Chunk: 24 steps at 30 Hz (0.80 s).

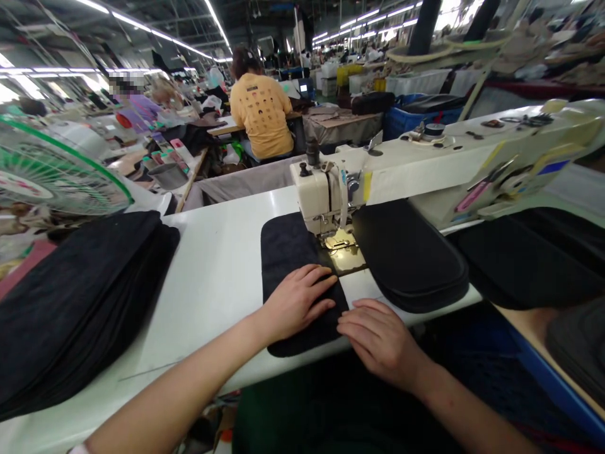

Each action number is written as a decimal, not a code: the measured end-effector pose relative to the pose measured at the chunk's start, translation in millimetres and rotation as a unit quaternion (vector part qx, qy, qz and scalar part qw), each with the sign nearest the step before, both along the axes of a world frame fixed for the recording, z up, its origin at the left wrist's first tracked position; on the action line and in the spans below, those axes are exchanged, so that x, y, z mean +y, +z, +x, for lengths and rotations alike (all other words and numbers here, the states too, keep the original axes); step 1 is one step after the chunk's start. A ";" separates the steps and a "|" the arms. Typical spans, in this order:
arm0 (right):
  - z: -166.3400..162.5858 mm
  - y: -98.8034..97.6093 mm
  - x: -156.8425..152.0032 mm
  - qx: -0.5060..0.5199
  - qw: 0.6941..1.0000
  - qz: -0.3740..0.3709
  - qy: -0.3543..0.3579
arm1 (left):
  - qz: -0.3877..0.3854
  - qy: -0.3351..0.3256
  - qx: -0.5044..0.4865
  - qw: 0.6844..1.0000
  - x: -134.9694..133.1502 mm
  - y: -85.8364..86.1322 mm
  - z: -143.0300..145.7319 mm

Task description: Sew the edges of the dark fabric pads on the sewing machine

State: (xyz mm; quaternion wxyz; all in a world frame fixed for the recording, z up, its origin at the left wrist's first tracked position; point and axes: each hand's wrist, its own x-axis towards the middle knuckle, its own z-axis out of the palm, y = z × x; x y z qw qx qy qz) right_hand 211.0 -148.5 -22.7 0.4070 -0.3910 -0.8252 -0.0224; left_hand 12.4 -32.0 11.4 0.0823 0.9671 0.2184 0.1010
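A black fabric piece (283, 252) with rounded corners lies flat on the white table (217, 265), its far right edge under the presser foot (338, 243) of a cream sewing machine (331, 189). My left hand (295, 302) rests flat on the fabric, fingers stretched toward the needle plate. My right hand (378, 337) lies palm down at the fabric's near right corner by the table edge, fingers extended and touching the cloth.
A stack of black pieces (411, 258) sits right of the needle. A large pile of black fabric (75, 302) covers the table's left side. A green-rimmed fan (51, 176) stands at far left. A person in a yellow shirt (262, 116) sits with their back turned beyond.
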 end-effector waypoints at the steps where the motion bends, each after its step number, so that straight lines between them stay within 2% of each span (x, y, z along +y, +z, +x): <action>1: -0.1 0.2 6.0 0.000 1.000 0.001 0.000 | 0.000 -0.001 0.001 1.000 5.8 0.0 -0.2; 8: -4.8 0.5 48.0 -0.008 0.999 -0.039 -0.018 | 0.025 -0.016 0.001 1.000 54.7 -1.8 -2.1; 11: -7.4 1.9 65.4 -0.020 0.998 -0.048 -0.032 | 0.053 -0.025 -0.001 0.998 67.3 -1.2 -3.4; 15: -10.5 3.5 74.1 -0.038 0.996 -0.063 -0.051 | 0.061 -0.063 -0.017 0.996 55.1 2.8 -7.3; 20: -11.6 0.2 50.3 -0.051 0.993 -0.086 -0.056 | 0.027 -0.141 -0.053 0.988 25.7 2.2 -18.2; 24: -12.8 -3.0 37.9 -0.078 0.989 -0.100 -0.078 | 0.042 -0.172 -0.040 0.983 33.0 1.9 -23.7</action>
